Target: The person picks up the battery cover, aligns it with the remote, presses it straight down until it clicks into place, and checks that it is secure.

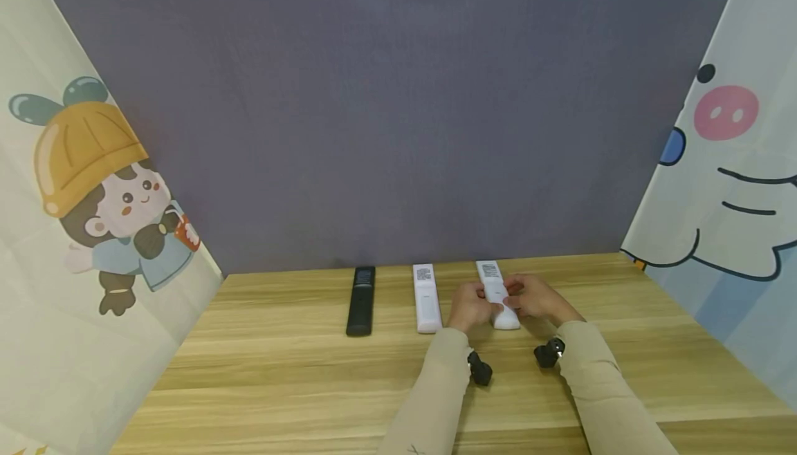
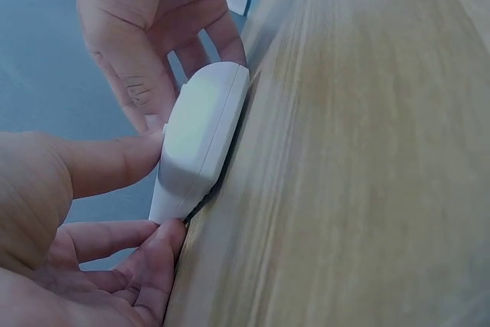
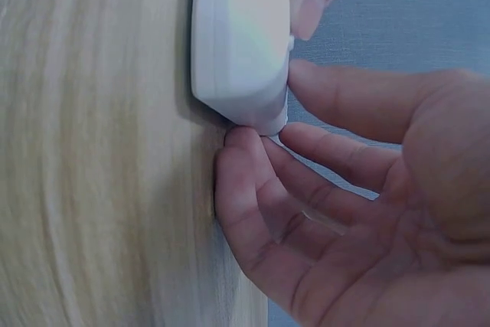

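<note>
A white remote control (image 1: pixel 497 294) lies on the wooden table, at the right of a row of three, its back with a printed label facing up. My left hand (image 1: pixel 470 305) holds its left edge, thumb on the upper face and fingers low against the side. From the other side my right hand (image 1: pixel 537 297) grips the right edge, thumb on top too. Close up in the left wrist view, the remote's rounded end (image 2: pixel 200 124) sits between both hands. The right wrist view shows fingertips (image 3: pixel 243 139) tucked low by its side; the far end is hidden there.
Another white remote (image 1: pixel 427 299) lies to the left, label up, and a black remote (image 1: pixel 361 301) further left. A grey panel (image 1: pixel 398 109) rises behind the wooden table (image 1: pixel 280 386). Cartoon-printed sheets (image 1: pixel 43 317) hang on both sides.
</note>
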`<action>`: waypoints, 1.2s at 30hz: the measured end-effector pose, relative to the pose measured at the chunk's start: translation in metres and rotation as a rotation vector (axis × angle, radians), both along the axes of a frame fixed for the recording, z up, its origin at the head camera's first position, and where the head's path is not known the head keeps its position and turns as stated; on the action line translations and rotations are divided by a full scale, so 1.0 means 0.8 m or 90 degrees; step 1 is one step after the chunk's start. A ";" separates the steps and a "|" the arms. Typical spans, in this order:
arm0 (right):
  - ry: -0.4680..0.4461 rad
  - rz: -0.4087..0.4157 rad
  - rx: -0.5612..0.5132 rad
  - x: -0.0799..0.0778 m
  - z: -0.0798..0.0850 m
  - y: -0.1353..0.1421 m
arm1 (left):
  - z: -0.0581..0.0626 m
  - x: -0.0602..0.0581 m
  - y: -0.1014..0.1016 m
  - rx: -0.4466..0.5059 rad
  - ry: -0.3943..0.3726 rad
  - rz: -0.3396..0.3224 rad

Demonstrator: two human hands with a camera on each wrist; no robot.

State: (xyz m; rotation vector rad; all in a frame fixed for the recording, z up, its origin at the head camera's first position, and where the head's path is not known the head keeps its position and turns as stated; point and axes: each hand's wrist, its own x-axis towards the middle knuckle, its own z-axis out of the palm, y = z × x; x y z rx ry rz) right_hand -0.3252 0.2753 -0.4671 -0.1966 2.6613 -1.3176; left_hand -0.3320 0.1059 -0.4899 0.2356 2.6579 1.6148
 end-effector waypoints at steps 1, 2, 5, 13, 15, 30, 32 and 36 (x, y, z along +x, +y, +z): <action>-0.001 -0.002 0.001 0.000 0.000 0.000 | 0.000 0.000 0.000 -0.001 0.001 -0.001; 0.001 0.001 0.002 0.000 0.000 -0.001 | 0.000 0.000 -0.001 -0.004 0.001 -0.002; 0.004 -0.001 0.003 0.001 0.001 -0.002 | 0.001 0.002 -0.002 -0.010 -0.001 -0.004; 0.013 0.006 0.000 0.002 -0.001 -0.005 | 0.001 0.006 -0.005 -0.010 -0.016 -0.010; 0.008 0.001 -0.007 0.002 -0.002 -0.006 | 0.001 0.007 -0.006 -0.009 -0.018 -0.011; 0.007 -0.005 -0.006 0.000 -0.004 -0.007 | 0.006 0.020 -0.006 -0.059 0.051 -0.036; 0.008 -0.006 0.006 0.000 -0.003 -0.005 | 0.011 0.026 -0.004 -0.075 0.050 -0.046; 0.061 0.011 0.077 0.002 0.000 -0.002 | 0.022 0.043 -0.003 -0.106 0.055 -0.061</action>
